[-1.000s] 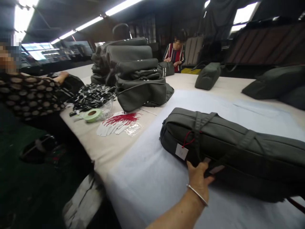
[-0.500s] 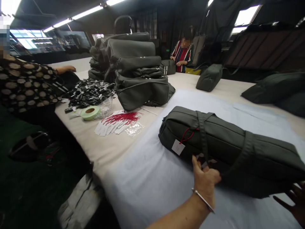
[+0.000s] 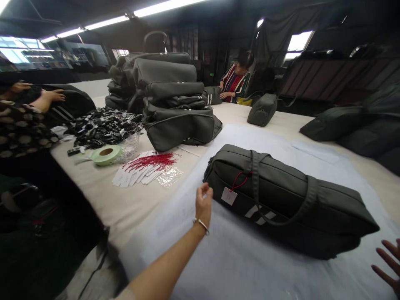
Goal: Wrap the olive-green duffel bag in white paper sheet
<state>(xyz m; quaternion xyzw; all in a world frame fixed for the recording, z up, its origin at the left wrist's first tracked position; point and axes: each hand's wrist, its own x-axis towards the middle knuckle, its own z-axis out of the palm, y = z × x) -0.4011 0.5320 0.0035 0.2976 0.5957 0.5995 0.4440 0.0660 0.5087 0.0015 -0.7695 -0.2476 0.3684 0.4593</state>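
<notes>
A dark grey-green duffel bag (image 3: 284,187) lies on the white cloth in front of me, its two strap handles draped over the near side. White stripes (image 3: 259,214) show on that side. A white hang tag (image 3: 229,196) hangs from it on a red cord. By the bag's left end is my left hand (image 3: 204,204), fingers curled inward, with a bangle on the wrist. Whether the fingertips grip anything there is hidden. At the right edge, partly cut off, my right hand (image 3: 389,264) is open with fingers spread, apart from the bag.
Tags with red cords (image 3: 145,166) lie left of the cloth, near a pale green tape roll (image 3: 106,155) and a heap of black straps (image 3: 103,127). Stacked bags (image 3: 175,100) stand behind. More bags (image 3: 331,123) lie at right. Two co-workers stand at the table.
My left hand has left the bag's striped side by the handle and moved left to its end. The handle hangs lower, uncovering the stripes. My right hand is now apart from the bag.
</notes>
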